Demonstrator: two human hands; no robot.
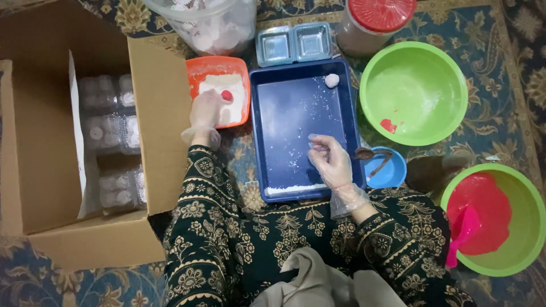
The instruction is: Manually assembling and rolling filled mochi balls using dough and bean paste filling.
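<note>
Gloved hands (333,162) over blue tray (296,193)

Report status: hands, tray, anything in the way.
Left hand in orange tray, by red ball. Right hand over blue tray. Spoon bowl beside it.

Thin clear plastic gloves on both hands (333,162), crinkled. Blue tray (347,122) glossy plastic, dusted with matt white powder. Orange tray (196,68) plastic too. Green bowls (449,79) smooth, shiny plastic. Box (162,102) matt brown cardboard. Patterned woven carpet (512,34) on floor.
</note>
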